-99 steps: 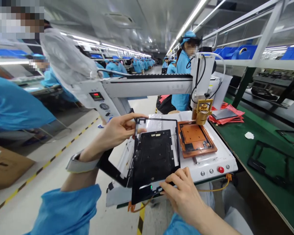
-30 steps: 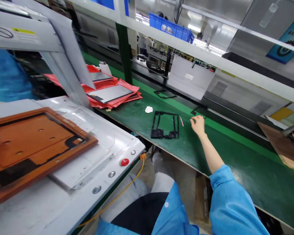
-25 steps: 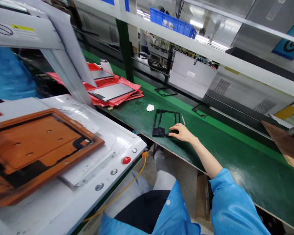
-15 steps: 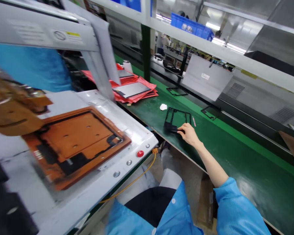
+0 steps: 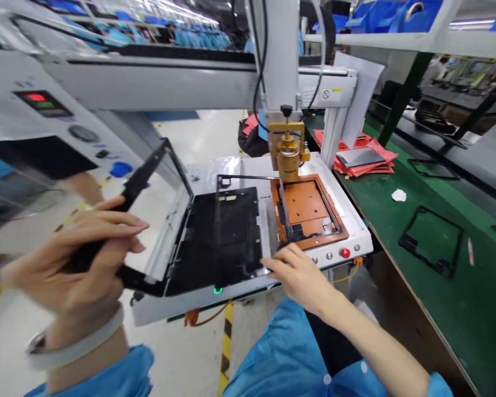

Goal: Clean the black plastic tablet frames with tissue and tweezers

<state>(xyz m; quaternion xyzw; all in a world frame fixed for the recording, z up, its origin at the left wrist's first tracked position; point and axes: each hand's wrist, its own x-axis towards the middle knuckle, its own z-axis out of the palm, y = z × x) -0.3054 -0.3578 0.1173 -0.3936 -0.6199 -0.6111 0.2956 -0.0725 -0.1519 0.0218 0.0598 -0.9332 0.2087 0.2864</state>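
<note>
My left hand (image 5: 95,248), blurred by motion, is closed around one side of a black rectangular frame (image 5: 144,171), which tilts up at the left of the machine. My right hand (image 5: 295,273) pinches the near edge of a second thin black frame (image 5: 248,177). This frame hangs over the gap between a black plate (image 5: 227,237) and an orange-brown fixture (image 5: 303,201), both on the white machine bed. A brass-coloured head (image 5: 288,160) stands above the fixture's far left corner.
On the green bench (image 5: 438,325) at the right lie another black frame (image 5: 432,240), a white scrap (image 5: 399,195) and a pink stick (image 5: 470,252). Red-wrapped panels (image 5: 364,157) are stacked behind. A red button (image 5: 345,253) sits on the machine's front edge. A person's arm (image 5: 82,187) shows at far left.
My view has swung left to the machine. My right hand has left the bench frame and moved to the machine's front. My left hand has come into view holding a frame.
</note>
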